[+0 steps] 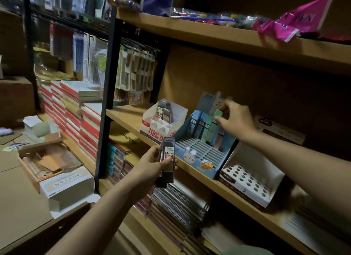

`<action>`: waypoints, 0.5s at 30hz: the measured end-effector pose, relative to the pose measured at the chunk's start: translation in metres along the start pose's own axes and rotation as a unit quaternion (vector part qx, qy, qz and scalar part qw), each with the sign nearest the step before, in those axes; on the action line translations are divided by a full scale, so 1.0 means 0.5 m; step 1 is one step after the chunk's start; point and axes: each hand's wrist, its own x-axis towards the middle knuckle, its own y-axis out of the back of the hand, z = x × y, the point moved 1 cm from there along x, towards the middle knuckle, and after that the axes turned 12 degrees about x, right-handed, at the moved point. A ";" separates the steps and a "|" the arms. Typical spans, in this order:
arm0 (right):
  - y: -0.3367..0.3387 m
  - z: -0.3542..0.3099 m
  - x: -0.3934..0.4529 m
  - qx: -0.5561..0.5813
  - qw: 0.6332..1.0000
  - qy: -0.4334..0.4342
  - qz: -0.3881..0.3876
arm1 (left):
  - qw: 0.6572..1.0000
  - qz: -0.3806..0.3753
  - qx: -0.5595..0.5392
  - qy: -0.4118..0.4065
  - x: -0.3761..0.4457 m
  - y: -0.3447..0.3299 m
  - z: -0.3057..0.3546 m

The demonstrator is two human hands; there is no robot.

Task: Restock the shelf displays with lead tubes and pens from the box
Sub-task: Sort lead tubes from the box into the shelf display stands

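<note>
Left hand (152,164): grips dark lead tubes (167,159) off the shelf's (190,171) front edge.
Right hand (236,119): pinches green lead tube (214,125), upright in blue display (205,159), back row.

blue display (197,160) front slots free, tubes (204,125) crowd its back row, upper shelf board (228,40) overhead

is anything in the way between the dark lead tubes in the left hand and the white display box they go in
Nothing visible blocks it. The left hand holds the dark lead tubes in front of the shelf edge, just below the white display box. The box's front compartments look empty, with two tubes standing at its back.
</note>
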 end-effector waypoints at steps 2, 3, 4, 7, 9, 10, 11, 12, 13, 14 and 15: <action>-0.009 0.006 -0.003 -0.008 1.000 -0.002 0.000 | 1.000 0.004 0.000 -0.002 0.002 0.003 -0.001; -0.012 0.010 -0.004 -0.011 1.000 -0.004 -0.002 | 1.000 0.006 -0.001 -0.003 0.003 0.005 -0.001; -0.014 0.013 -0.005 -0.011 1.000 -0.007 -0.004 | 1.000 0.009 -0.001 -0.003 0.004 0.006 -0.001; -0.016 0.020 -0.007 -0.021 1.000 -0.015 -0.009 | 1.000 0.013 -0.011 -0.002 0.006 0.009 -0.001; -0.015 0.023 -0.008 -0.034 0.999 -0.018 -0.011 | 1.000 0.014 -0.016 0.002 0.007 0.009 -0.001; -0.015 0.023 -0.008 -0.040 0.999 -0.017 -0.010 | 1.000 0.014 -0.017 0.003 0.007 0.008 -0.002; -0.015 0.023 -0.009 -0.043 0.999 -0.017 -0.007 | 1.000 0.013 -0.018 0.005 0.008 0.007 -0.002; -0.015 0.023 -0.010 -0.041 0.999 -0.017 -0.004 | 1.000 0.013 -0.018 0.006 0.008 0.007 -0.003; -0.018 0.023 -0.011 -0.037 0.999 -0.020 -0.002 | 1.000 0.012 -0.019 0.008 0.008 0.006 -0.003; -0.020 0.023 -0.013 -0.035 0.999 -0.025 -0.001 | 1.000 0.012 -0.021 0.010 0.008 0.006 -0.003; -0.023 0.023 -0.015 -0.036 0.999 -0.030 -0.001 | 1.000 0.012 -0.022 0.013 0.008 0.005 -0.004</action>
